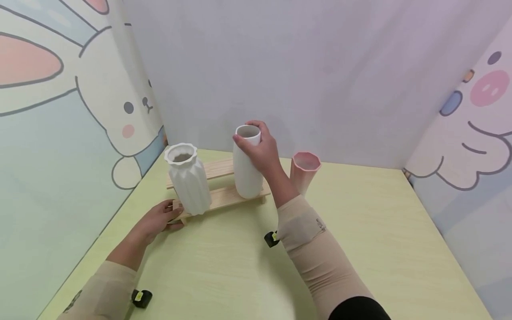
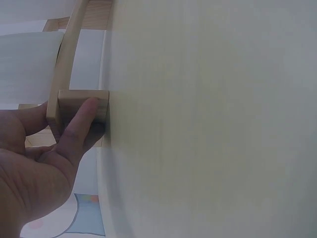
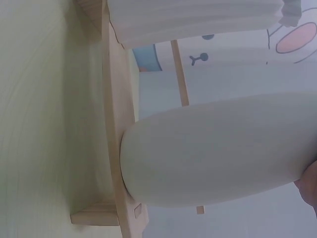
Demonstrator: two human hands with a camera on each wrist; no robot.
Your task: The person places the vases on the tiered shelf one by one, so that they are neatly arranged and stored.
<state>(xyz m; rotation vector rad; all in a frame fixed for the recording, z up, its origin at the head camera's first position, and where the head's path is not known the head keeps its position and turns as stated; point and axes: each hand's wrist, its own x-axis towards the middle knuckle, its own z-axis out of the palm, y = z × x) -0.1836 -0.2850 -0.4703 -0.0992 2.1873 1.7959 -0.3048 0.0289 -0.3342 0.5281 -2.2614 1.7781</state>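
Right hand (image 1: 265, 153): grip clamped round the upper part of the smooth white vase (image 1: 247, 175), thumb near the rim. Vase is at the right end of the front plank (image 1: 224, 198) of a two-tier wooden stand, base on the plank per right wrist view. Left hand (image 1: 162, 218): grip pinched on the plank's left end, one finger against the leg block (image 2: 71, 100). Fluted white vase (image 1: 190, 184) just beside it, same plank. Pink faceted vase (image 1: 303, 175) on the surface (image 1: 380, 244), right of the stand; right arm (image 1: 286, 189) hides its base.
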